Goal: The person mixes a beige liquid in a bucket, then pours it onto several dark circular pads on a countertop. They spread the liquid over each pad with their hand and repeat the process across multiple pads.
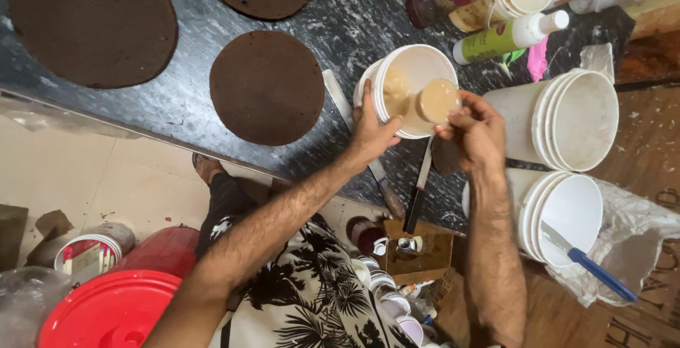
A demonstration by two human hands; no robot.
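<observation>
My left hand [372, 132] grips the rim of a white plastic tub [432, 61] tilted on a dark marble counter [191, 97]. My right hand [476, 132] holds a small clear cup [438, 100] of beige liquid in the tub's mouth. Beige liquid also coats the tub's inside wall. Three round dark brown cake layers [265, 87] lie on the counter to the left.
Stacked white tubs [574, 118] sit on the right; a lower stack [563, 213] holds a blue-handled knife [591, 266]. Two knives [418, 192] lie below the tub. A green bottle [506, 36] is behind. A red lid [106, 312] lies on the floor.
</observation>
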